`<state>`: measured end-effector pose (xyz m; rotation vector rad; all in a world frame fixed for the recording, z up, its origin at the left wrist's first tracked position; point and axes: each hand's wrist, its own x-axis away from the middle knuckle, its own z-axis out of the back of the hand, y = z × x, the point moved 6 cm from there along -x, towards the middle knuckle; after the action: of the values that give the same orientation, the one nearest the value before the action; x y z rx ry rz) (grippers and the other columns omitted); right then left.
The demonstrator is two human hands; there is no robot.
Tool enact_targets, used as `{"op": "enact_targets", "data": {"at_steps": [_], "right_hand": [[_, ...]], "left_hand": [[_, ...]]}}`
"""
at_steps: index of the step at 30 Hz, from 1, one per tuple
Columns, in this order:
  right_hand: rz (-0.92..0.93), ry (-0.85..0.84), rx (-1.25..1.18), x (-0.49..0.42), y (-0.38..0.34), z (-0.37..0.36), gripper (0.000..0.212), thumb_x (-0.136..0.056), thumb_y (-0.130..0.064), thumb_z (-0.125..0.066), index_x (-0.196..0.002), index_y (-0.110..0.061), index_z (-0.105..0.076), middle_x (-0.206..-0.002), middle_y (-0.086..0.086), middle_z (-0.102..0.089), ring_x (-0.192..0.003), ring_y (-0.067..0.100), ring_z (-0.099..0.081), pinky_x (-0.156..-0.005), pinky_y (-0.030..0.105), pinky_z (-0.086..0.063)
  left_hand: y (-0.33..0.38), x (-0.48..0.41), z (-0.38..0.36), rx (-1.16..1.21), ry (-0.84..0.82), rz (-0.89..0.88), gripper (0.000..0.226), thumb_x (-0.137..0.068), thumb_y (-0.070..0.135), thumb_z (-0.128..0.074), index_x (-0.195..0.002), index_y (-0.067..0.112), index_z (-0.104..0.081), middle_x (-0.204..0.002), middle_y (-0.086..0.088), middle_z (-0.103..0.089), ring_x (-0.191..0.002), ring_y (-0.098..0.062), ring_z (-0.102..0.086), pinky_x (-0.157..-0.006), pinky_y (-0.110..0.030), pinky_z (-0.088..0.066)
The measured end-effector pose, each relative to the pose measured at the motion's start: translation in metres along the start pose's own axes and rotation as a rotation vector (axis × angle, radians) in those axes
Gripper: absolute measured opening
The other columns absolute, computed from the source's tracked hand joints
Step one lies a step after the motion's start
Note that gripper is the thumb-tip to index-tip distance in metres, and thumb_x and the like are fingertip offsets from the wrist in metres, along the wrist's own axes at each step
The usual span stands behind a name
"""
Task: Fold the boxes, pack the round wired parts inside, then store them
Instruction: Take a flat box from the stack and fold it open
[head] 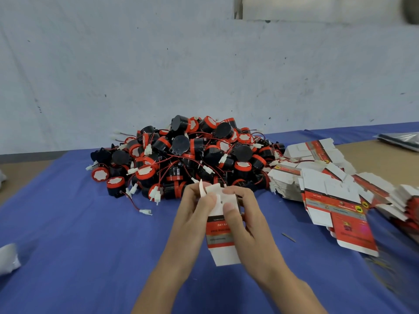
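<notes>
Head view, and the box is up off the blue cloth, held in the middle of the frame just in front of the pile. Its long axis runs from the person out toward the pile, leaning a little left at the far end. The plain white end faces the person, and the white flaps at the far end point at the pile. It is thin printed card: white at both ends, with a red band and a grey strip of small lettering across the middle.

The left hand grips the box's left edge, fingers curled behind it, and its thumb presses on the front by a raised flap. The right hand grips the right side the same way, thumb flat on the white upper panel beside a small dark hole. Both hands are closed round the card and sit close together.

Behind them, the round wired parts lie heaped on the cloth. They are short black drums with red rims and white faces, tangled in thin red and black leads that end in white plugs. To the right, flat box blanks lie in slumped, fanned stacks, glossy red, white and grey. A pale scuffed wall rises behind.
</notes>
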<state>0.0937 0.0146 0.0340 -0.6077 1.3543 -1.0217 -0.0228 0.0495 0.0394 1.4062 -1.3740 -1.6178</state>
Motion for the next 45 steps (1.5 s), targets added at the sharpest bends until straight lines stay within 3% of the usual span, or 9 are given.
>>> {"op": "enact_targets", "data": {"at_steps": [4,11,16,18,22,29,34,39,45], "right_hand": [[-0.008,-0.091,0.124,0.003,0.004,-0.005,0.052,-0.090,-0.063,-0.037,-0.141,-0.053,-0.039,-0.132,-0.030,-0.040,-0.123,-0.004,-0.050,-0.086,0.008,-0.048],[0.009,-0.064,0.223,-0.001,0.005,-0.003,0.030,-0.088,-0.057,-0.037,-0.114,-0.053,-0.050,-0.118,-0.022,-0.041,-0.108,0.003,-0.056,-0.076,0.014,-0.052],[0.035,0.036,0.291,-0.003,0.005,0.011,0.032,-0.086,-0.054,-0.034,-0.111,-0.043,-0.051,-0.117,-0.023,-0.039,-0.106,0.005,-0.054,-0.074,0.015,-0.049],[0.042,0.063,0.333,-0.003,0.005,0.016,0.036,-0.084,-0.052,-0.033,-0.113,-0.040,-0.051,-0.118,-0.022,-0.038,-0.107,0.004,-0.052,-0.074,0.012,-0.047],[0.099,0.075,0.365,-0.001,0.002,0.019,0.033,-0.082,-0.043,-0.038,-0.112,-0.040,-0.050,-0.119,-0.021,-0.038,-0.106,0.006,-0.052,-0.071,0.007,-0.043],[0.156,0.023,0.452,0.000,-0.002,0.017,0.046,-0.085,-0.052,-0.046,-0.129,-0.041,-0.046,-0.127,-0.024,-0.036,-0.117,0.005,-0.050,-0.083,0.005,-0.040],[0.153,-0.058,0.482,0.001,-0.002,0.014,0.075,-0.079,-0.076,-0.052,-0.142,-0.056,-0.017,-0.136,-0.037,-0.026,-0.124,-0.002,-0.045,-0.091,0.019,-0.048],[0.199,-0.100,0.544,0.002,-0.003,0.010,0.083,-0.077,-0.090,-0.043,-0.146,-0.059,-0.010,-0.137,-0.040,-0.021,-0.133,0.000,-0.039,-0.103,0.030,-0.048],[0.237,-0.112,0.639,0.003,0.000,0.008,0.080,-0.081,-0.084,-0.043,-0.146,-0.059,-0.005,-0.143,-0.027,-0.020,-0.133,0.003,-0.035,-0.105,0.030,-0.044]], "left_hand": [[-0.004,0.001,0.002,-0.046,0.009,-0.019,0.020,-0.081,0.019,-0.047,-0.098,0.018,-0.058,-0.083,0.000,-0.066,-0.073,-0.009,-0.063,-0.060,-0.020,-0.053],[-0.004,0.001,0.000,-0.117,0.011,-0.050,0.024,-0.088,0.012,-0.042,-0.094,0.024,-0.062,-0.078,0.006,-0.067,-0.069,-0.004,-0.063,-0.058,-0.017,-0.051],[-0.011,-0.005,-0.002,0.040,-0.073,0.097,0.040,-0.088,0.062,-0.051,-0.118,0.041,-0.068,-0.117,0.005,-0.072,-0.110,-0.012,-0.068,-0.088,-0.030,-0.054],[-0.015,-0.007,-0.001,0.131,-0.056,0.195,0.052,-0.084,0.077,-0.050,-0.116,0.042,-0.071,-0.120,0.003,-0.072,-0.112,-0.014,-0.068,-0.085,-0.030,-0.054],[-0.020,-0.005,-0.011,0.169,-0.121,0.306,0.040,-0.086,0.054,-0.056,-0.104,0.025,-0.077,-0.104,-0.005,-0.076,-0.083,-0.010,-0.071,-0.069,-0.027,-0.056],[-0.025,-0.004,-0.009,0.234,-0.173,0.321,0.041,-0.096,0.042,-0.063,-0.129,0.018,-0.064,-0.122,-0.015,-0.069,-0.110,-0.029,-0.069,-0.082,-0.035,-0.056],[-0.032,-0.003,-0.008,0.155,-0.146,0.320,0.049,-0.084,0.034,-0.076,-0.127,0.025,-0.056,-0.108,-0.013,-0.075,-0.101,-0.033,-0.072,-0.086,-0.046,-0.059],[-0.031,-0.005,-0.006,0.106,-0.161,0.288,0.042,-0.090,0.029,-0.071,-0.129,0.029,-0.054,-0.110,-0.009,-0.074,-0.103,-0.028,-0.072,-0.085,-0.038,-0.059],[-0.034,-0.006,-0.007,0.117,-0.179,0.310,0.038,-0.094,0.021,-0.069,-0.127,0.030,-0.054,-0.110,-0.008,-0.075,-0.103,-0.028,-0.072,-0.084,-0.034,-0.058]]}}
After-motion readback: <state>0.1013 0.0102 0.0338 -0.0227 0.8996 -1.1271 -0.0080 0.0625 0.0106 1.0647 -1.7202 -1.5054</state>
